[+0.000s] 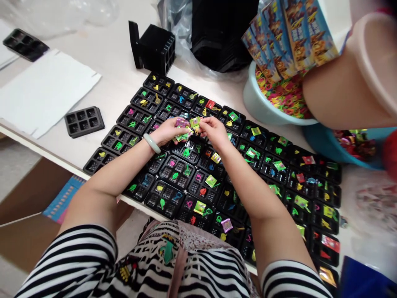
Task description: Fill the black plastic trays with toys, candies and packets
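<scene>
Striped black-and-white sleeves point(74, 260) frame both forearms reaching over the white desk point(105, 54). Left hand point(169, 131), with a pale green bangle point(151, 143) on its wrist, is curled around a bunch of small bright foil packets point(186, 126); right hand point(214, 130) pinches the same bunch with closed fingertips. Beneath both hands lie rows of black plastic six-cell trays point(176, 169) holding tiny coloured toys and packets. Beyond the right hand, a pale blue basin point(257, 103) holds multicoloured pieces; the printed cards point(288, 37) above it are unreadable.
</scene>
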`<move>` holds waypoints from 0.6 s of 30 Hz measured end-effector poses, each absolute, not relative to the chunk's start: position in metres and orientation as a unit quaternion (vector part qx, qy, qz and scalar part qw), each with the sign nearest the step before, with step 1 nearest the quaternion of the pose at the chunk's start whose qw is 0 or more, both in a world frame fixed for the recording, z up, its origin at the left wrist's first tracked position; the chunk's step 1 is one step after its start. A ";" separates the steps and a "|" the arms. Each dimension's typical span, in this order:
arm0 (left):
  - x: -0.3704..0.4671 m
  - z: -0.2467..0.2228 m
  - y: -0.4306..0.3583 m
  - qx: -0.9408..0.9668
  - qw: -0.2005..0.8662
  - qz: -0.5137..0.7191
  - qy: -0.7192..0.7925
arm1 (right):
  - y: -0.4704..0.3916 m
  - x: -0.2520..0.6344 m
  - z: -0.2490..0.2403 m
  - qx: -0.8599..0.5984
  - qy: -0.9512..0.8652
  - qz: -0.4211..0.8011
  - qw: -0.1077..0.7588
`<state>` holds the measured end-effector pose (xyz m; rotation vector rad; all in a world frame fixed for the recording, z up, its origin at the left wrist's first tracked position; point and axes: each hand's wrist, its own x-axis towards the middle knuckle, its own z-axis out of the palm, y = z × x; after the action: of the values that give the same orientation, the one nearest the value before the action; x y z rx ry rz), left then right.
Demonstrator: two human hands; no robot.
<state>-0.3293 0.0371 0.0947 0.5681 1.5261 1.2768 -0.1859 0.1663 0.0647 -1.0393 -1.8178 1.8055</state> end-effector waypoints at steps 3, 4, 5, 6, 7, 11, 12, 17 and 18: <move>-0.331 0.095 0.017 0.216 0.506 0.531 0.644 | 0.160 -0.168 0.058 -0.374 -0.694 0.594 0.164; -0.331 0.095 0.011 0.207 0.506 0.536 0.644 | 0.157 -0.163 0.056 -0.371 -0.721 0.565 0.151; -0.330 0.095 0.006 0.198 0.505 0.542 0.642 | 0.153 -0.158 0.056 -0.367 -0.750 0.532 0.141; -0.328 0.094 0.001 0.189 0.503 0.550 0.639 | 0.148 -0.155 0.056 -0.361 -0.775 0.499 0.138; -0.326 0.094 -0.002 0.181 0.501 0.559 0.635 | 0.142 -0.153 0.057 -0.352 -0.796 0.471 0.145; -0.313 0.092 -0.011 0.169 0.498 0.588 0.615 | 0.117 -0.154 0.066 -0.323 -0.775 0.511 0.185; -0.310 0.092 -0.014 0.171 0.499 0.591 0.611 | 0.110 -0.155 0.069 -0.321 -0.745 0.558 0.173; -0.300 0.090 -0.032 0.175 0.494 0.592 0.612 | 0.082 -0.152 0.080 -0.319 -0.624 0.705 0.109; -0.299 0.089 -0.037 0.178 0.493 0.591 0.613 | 0.077 -0.150 0.081 -0.318 -0.617 0.712 0.103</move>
<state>-0.2991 -0.0367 0.0890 0.4309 1.4861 1.4342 -0.1501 0.0773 0.0815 -0.9391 -1.8205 2.1009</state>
